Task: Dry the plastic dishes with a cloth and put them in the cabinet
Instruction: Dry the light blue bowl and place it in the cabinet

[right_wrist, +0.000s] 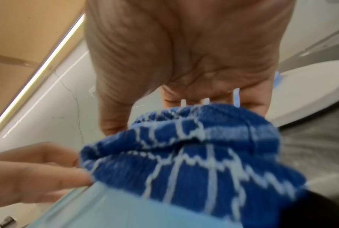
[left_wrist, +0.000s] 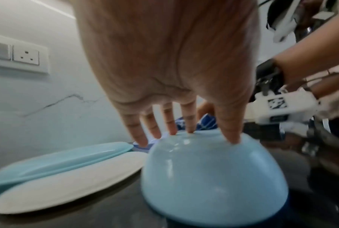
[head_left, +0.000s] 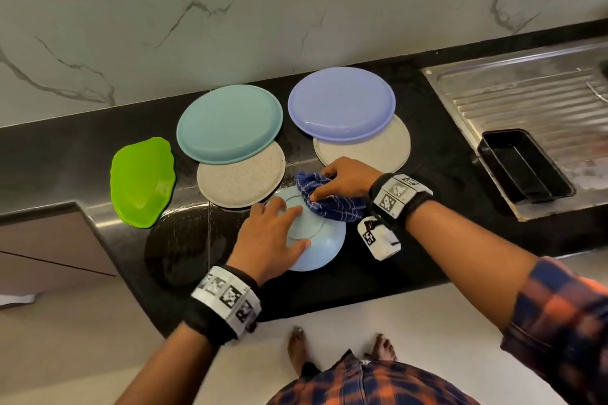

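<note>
A light blue plastic bowl [head_left: 324,248] [left_wrist: 209,177] [right_wrist: 114,212] lies upside down near the front of the black counter [head_left: 378,279]. My left hand [head_left: 271,233] [left_wrist: 176,123] rests on its base with fingers spread, holding it still. My right hand [head_left: 342,179] [right_wrist: 184,98] grips a bunched blue cloth [head_left: 332,199] [right_wrist: 194,154] with white lines and presses it on the bowl's far side. Behind lie a teal plate [head_left: 230,123] over a speckled beige plate [head_left: 241,179], and a lavender plate [head_left: 340,103] over another beige plate [head_left: 385,148].
A green leaf-shaped dish [head_left: 143,181] lies at the left of the counter. The steel sink drainboard [head_left: 526,99] with a black rectangular tray [head_left: 523,168] is at the right. A marble wall [head_left: 296,10] with a socket stands behind. Water streaks wet the counter.
</note>
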A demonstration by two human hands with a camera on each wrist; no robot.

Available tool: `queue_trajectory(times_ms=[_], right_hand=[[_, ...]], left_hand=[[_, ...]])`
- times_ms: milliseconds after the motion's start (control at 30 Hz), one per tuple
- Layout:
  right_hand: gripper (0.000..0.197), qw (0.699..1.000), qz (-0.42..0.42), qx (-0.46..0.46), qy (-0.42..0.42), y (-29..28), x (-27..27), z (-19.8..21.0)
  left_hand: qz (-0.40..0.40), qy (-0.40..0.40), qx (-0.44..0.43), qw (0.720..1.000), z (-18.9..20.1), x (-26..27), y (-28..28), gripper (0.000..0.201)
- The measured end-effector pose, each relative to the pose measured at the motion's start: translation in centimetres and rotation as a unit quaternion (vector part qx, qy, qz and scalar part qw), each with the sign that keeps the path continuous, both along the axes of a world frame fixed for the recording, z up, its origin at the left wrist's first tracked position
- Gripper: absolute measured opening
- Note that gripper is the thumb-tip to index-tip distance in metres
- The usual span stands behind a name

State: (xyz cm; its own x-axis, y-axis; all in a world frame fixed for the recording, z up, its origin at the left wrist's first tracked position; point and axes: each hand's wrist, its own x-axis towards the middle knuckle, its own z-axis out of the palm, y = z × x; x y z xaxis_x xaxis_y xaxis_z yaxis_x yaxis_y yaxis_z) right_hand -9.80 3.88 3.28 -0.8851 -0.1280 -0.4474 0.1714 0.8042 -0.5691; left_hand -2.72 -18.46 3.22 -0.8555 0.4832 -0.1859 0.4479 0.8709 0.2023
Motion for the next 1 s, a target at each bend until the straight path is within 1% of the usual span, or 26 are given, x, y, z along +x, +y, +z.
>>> queue_trajectory(times_ms=[67,133,167,233,333,400,467,500,533,567,600,633,700,733,767,833,900,933,1000], right_hand=[[0.041,0.999,-0.022,0.016,0.018,-0.4,0.8,-0.4],[0.053,0.997,-0.062,0.020,0.041,-0.4,2.6,-0.9],[0.060,0.995,-0.090,0.014,0.047,-0.4,3.9,-1.2],[0.065,0.988,-0.147,0.002,0.046,-0.5,7.0,-1.6],[0.064,0.980,-0.188,0.004,0.072,-1.9,11.3,-2.2],[0.060,0.974,-0.208,-0.010,0.091,-3.0,12.7,-2.4],[0.054,0.973,-0.213,-0.021,0.089,-3.0,12.2,-2.1],[0.049,0.976,-0.200,-0.019,0.086,-2.8,11.2,-1.8],[0.043,0.981,-0.177,-0.020,0.083,-2.4,9.8,-1.5],[0.037,0.986,-0.149,-0.025,0.076,-1.9,8.1,-1.2],[0.035,0.990,-0.119,-0.029,0.063,-1.5,6.3,-0.9],[0.035,0.994,-0.092,-0.026,0.048,-1.0,4.6,-0.6],[0.038,0.998,-0.055,-0.006,0.020,-0.1,1.8,-0.2],[0.036,0.999,-0.043,-0.001,0.008,0.3,1.0,0.0],[0.034,0.999,-0.035,-0.002,-0.003,0.5,0.5,0.1],[0.031,0.999,-0.032,-0.004,-0.006,0.7,0.6,0.1],[0.030,0.999,-0.048,0.009,0.023,0.6,1.9,-0.2],[0.033,0.996,-0.071,0.016,0.047,0.4,2.9,-0.6],[0.047,0.986,-0.141,0.007,0.089,-0.2,5.8,-1.4]], left_hand=[[-0.082,-0.033,0.016,0.996,-0.2,-1.5,-2.0,0.073],[-0.134,-0.041,0.050,0.989,-1.1,-2.6,-3.1,0.075],[-0.140,-0.048,0.067,0.987,-1.5,-2.9,-3.5,0.075],[-0.139,-0.068,0.094,0.983,-2.3,-3.1,-3.7,0.076],[-0.144,-0.058,0.107,0.982,-2.9,-2.7,-3.7,0.082],[-0.128,-0.063,0.120,0.982,-3.1,-2.4,-3.7,0.084],[-0.077,-0.062,0.142,0.985,-3.1,-1.2,-3.0,0.089],[-0.045,-0.043,0.136,0.989,-3.0,-0.3,-2.2,0.089],[-0.024,-0.010,0.109,0.994,-2.9,0.8,-1.0,0.085],[-0.011,0.008,0.062,0.998,-2.8,2.0,0.3,0.078],[0.011,0.012,0.025,1.000,-2.6,3.0,1.8,0.073],[0.036,0.022,0.011,0.999,-2.5,3.9,3.3,0.072],[0.105,-0.008,0.020,0.994,-1.2,4.6,5.0,0.073],[0.137,-0.021,0.026,0.990,-0.7,4.2,5.1,0.071],[0.144,-0.010,0.032,0.989,-0.9,3.7,4.6,0.069],[0.096,0.014,0.049,0.994,-1.0,2.6,3.1,0.067],[0.032,0.008,0.073,0.997,-1.3,1.4,1.3,0.068],[0.010,0.002,0.085,0.996,-1.6,1.0,0.6,0.069],[-0.007,-0.002,0.100,0.995,-2.2,0.7,-0.3,0.069]])
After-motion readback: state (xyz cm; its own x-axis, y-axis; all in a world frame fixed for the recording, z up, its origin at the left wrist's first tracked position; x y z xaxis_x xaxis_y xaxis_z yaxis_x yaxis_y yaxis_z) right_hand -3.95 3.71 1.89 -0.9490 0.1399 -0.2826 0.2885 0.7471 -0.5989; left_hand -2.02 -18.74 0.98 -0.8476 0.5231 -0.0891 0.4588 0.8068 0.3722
